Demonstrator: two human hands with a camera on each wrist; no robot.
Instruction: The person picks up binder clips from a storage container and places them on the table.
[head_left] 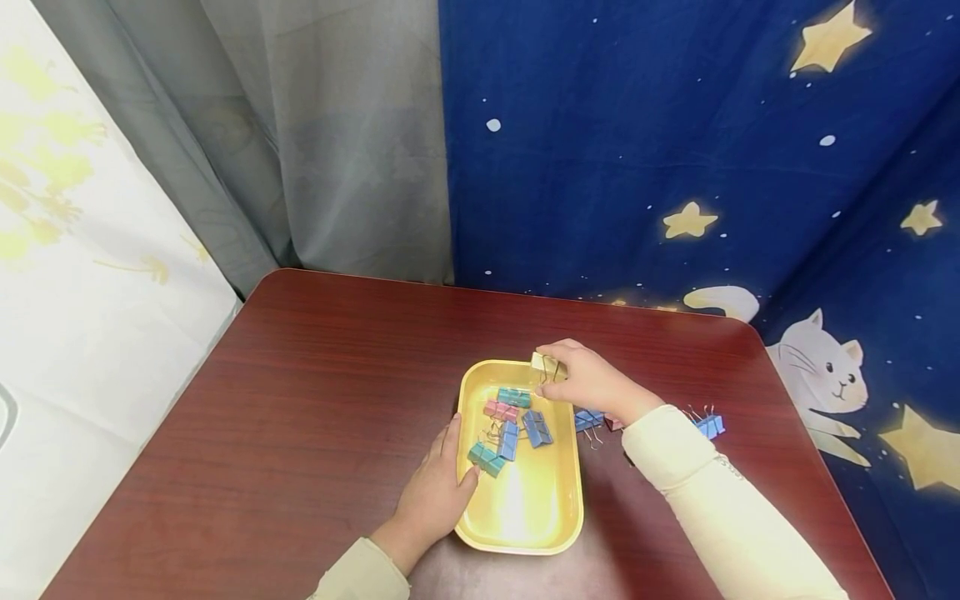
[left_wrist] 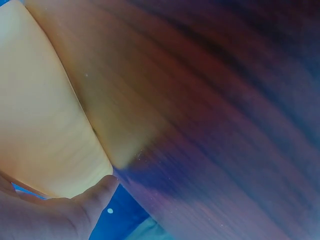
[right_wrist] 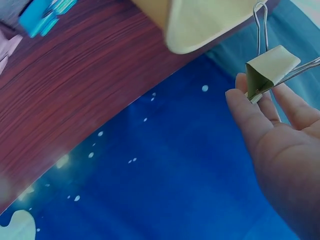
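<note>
Above the far right corner of a yellow tray (head_left: 525, 546), my right hand (head_left: 592, 379) pinches a pale yellow binder clip (head_left: 545, 364). The right wrist view shows this clip (right_wrist: 274, 65) at the fingertips, its wire handles spread apart. My left hand (head_left: 435, 492) holds the tray's left side, with the thumb over the rim and the fingers along the outer wall. In the tray's far half lie a green clip (head_left: 513, 397), a pink clip (head_left: 500, 410), two blue clips (head_left: 537, 428) and another green clip (head_left: 486, 459).
On the dark red table (head_left: 337, 400), right of the tray and partly behind my right forearm, lie more binder clips: a blue one (head_left: 588, 419), a pink one (head_left: 613, 422) and another blue one (head_left: 709, 427). A grey curtain (head_left: 360, 150) and a starry blue curtain (head_left: 585, 167) hang behind.
</note>
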